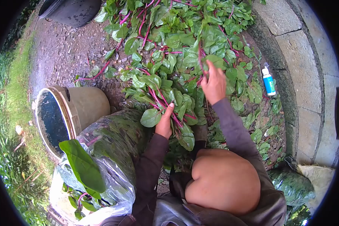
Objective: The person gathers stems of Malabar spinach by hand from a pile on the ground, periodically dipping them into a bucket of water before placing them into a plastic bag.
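Observation:
My left hand (165,123) is closed round a bunch of Malabar spinach (154,84), its purple-red stems and broad green leaves fanning out beyond the thumb. To the right and a little farther off, my right hand (215,83) pinches a single spinach stem (201,58) that stands up from the heap, slightly blurred. Under and beyond both hands spreads a large heap of cut spinach (177,22) on the ground. Beside my left forearm lies a clear plastic bag (115,169) packed with leaves, some poking out of its mouth.
A cream bucket (88,105) lies tipped on its side at the left, and a dark bucket (77,13) is at the top left. A small blue-and-white bottle (268,83) lies near the concrete block edging (309,75) on the right. My bare knee (226,180) is in front.

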Action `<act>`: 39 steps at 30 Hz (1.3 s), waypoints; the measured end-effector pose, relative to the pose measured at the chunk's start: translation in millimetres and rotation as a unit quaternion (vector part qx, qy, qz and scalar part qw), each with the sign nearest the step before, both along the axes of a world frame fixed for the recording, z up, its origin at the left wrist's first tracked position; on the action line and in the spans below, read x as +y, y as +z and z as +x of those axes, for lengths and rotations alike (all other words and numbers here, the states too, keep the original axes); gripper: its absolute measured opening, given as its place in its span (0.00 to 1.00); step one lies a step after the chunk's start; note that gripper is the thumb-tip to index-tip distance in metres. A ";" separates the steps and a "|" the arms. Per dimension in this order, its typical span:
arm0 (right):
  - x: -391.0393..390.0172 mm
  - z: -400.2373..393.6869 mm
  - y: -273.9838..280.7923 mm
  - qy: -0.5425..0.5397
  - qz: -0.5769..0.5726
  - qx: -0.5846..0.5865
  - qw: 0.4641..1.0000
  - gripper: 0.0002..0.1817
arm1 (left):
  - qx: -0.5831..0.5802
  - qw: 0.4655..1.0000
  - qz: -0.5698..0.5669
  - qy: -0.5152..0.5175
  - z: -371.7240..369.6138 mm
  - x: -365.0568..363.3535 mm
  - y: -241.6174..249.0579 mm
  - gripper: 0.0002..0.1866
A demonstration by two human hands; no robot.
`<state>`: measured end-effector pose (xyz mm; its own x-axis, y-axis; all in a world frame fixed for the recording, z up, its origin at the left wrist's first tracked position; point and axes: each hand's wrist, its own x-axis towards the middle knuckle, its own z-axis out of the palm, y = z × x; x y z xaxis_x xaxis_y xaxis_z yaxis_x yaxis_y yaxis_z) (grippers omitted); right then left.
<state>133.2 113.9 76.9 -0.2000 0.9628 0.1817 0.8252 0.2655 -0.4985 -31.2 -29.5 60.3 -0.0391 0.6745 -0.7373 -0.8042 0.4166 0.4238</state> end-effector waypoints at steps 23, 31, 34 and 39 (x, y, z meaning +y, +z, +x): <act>120.4 36.2 -34.8 0.025 -0.205 -0.073 0.976 0.14 | 0.048 0.997 -0.065 0.003 8.2 -8.8 -25.5 0.17; 109.1 58.8 -2.5 0.047 -0.092 -0.078 0.992 0.12 | 0.035 0.998 -0.052 0.002 8.0 -8.5 -23.2 0.17; 93.7 40.0 -18.9 0.094 -0.070 -0.169 0.979 0.18 | 0.044 0.998 -0.049 -0.002 8.2 -8.0 -22.8 0.18; 77.3 20.5 -45.3 0.053 0.015 -0.263 0.963 0.18 | 0.042 0.997 -0.060 -0.001 7.6 -6.5 -15.7 0.18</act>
